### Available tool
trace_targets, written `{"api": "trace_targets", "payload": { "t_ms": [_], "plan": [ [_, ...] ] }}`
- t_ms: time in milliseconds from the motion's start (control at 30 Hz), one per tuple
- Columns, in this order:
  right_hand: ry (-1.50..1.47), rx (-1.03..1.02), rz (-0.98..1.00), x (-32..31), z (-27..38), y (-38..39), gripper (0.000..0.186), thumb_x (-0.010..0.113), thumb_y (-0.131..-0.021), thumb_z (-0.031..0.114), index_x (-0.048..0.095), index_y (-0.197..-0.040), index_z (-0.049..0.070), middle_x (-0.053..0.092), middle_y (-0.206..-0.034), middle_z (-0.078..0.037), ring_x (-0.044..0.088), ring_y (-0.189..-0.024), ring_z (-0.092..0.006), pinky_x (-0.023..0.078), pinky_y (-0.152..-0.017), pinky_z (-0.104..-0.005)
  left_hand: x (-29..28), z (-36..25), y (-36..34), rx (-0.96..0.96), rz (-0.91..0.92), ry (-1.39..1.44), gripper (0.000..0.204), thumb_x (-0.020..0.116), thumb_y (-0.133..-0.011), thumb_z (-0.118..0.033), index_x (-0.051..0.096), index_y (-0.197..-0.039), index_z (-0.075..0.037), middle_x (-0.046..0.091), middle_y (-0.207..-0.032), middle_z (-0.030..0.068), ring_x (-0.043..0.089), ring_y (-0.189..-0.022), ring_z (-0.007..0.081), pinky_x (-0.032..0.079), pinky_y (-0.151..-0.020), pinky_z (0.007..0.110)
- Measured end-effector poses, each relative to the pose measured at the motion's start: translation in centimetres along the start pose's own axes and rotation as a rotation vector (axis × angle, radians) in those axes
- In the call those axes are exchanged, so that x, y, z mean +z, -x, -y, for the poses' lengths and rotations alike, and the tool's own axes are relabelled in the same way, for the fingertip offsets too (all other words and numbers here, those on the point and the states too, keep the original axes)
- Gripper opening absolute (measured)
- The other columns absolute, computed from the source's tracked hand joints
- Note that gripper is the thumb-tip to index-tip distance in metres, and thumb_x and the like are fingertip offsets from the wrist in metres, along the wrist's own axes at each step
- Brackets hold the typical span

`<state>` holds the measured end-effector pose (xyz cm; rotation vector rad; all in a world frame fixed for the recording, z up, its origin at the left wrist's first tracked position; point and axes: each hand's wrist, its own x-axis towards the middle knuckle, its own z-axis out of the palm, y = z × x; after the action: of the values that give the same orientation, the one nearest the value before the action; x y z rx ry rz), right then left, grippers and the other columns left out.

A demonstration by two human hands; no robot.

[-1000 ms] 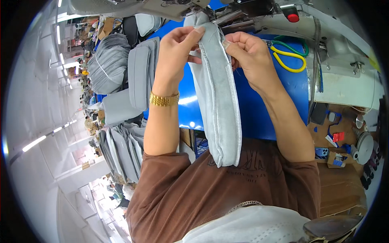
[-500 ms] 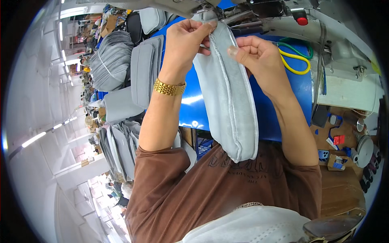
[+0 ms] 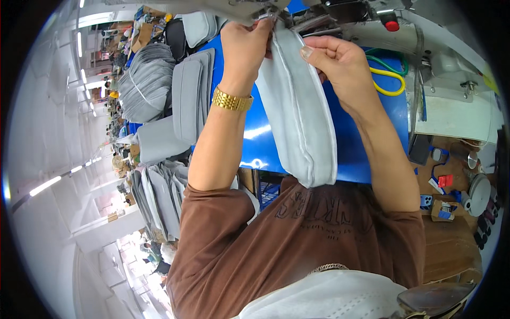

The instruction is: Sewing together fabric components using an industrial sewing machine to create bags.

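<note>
A long, pale grey padded fabric piece [image 3: 311, 122] with a raised seam along its length hangs from the sewing machine [image 3: 313, 24] toward my chest. Its far end lies under the machine's head. My left hand [image 3: 245, 50], with a gold watch above the wrist, pinches the fabric's left edge close by the needle area. On the other side, my right hand [image 3: 340, 61] grips the right edge between thumb and curled fingers, slightly nearer to me. The needle itself I cannot make out.
A blue tabletop [image 3: 361, 143] lies beneath the fabric. Yellow-handled scissors [image 3: 390, 82] rest right of my right hand. Stacked grey fabric panels [image 3: 191, 98] and a tied bundle [image 3: 146, 82] stand on the left. A red button [image 3: 392, 26] sits on the machine. Far right are a tape roll and small box.
Both hands have moved a little farther away, toward the machine, and the fabric has gone with them. Its near end has drawn back from my chest.
</note>
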<state>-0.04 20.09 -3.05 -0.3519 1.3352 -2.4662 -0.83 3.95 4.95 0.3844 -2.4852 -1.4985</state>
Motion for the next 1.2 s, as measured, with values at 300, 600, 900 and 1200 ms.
{"api": "trace_targets", "payload": {
  "t_ms": [300, 600, 900, 1200],
  "plan": [
    [0.189, -0.004, -0.149, -4.8, 6.2, 3.0, 0.022, 0.072, -0.090, 0.022, 0.073, -0.102, 0.004, 0.069, -0.081, -0.002, 0.060, -0.065, -0.0040, 0.047, -0.055, -0.0183, 0.6, 1.6, 1.2, 0.112, -0.057, 0.076, 0.028, 0.074, -0.089, -0.020, 0.064, -0.102, 0.003, 0.063, -0.078, -0.0021, 0.053, -0.062, 0.0027, 0.039, -0.052, 0.018],
    [0.326, -0.152, -0.263, -5.6, 7.5, 1.9, 0.027, 0.072, -0.091, 0.030, 0.071, -0.082, 0.005, 0.064, -0.067, 0.000, 0.058, -0.057, -0.0038, 0.045, -0.053, -0.0177, 0.7, 2.4, 1.1, 0.153, -0.049, 0.109, 0.031, 0.071, -0.091, -0.017, 0.064, -0.112, 0.004, 0.066, -0.088, 0.0005, 0.057, -0.076, 0.0049, 0.045, -0.068, 0.019],
    [0.251, 0.157, 0.151, -0.1, 2.2, 6.7, 0.040, 0.058, -0.100, 0.033, 0.057, -0.075, 0.003, 0.053, -0.063, 0.001, 0.050, -0.058, -0.0061, 0.042, -0.052, -0.0246, 1.2, -0.2, 13.9, 0.375, -0.004, -0.164, 0.051, 0.066, -0.087, -0.010, 0.052, -0.134, 0.002, 0.051, -0.137, 0.0228, 0.050, -0.127, 0.0321, 0.038, -0.106, 0.038],
    [0.152, 0.127, 0.107, 0.0, 1.2, 3.8, 0.033, 0.057, -0.099, 0.026, 0.057, -0.074, 0.004, 0.055, -0.066, 0.003, 0.049, -0.060, -0.0043, 0.041, -0.055, -0.0226, 1.7, 1.2, 12.2, 0.376, -0.031, -0.009, 0.042, 0.059, -0.089, -0.004, 0.058, -0.130, 0.000, 0.047, -0.145, 0.0251, 0.048, -0.134, 0.0341, 0.038, -0.109, 0.038]
  ]
}}
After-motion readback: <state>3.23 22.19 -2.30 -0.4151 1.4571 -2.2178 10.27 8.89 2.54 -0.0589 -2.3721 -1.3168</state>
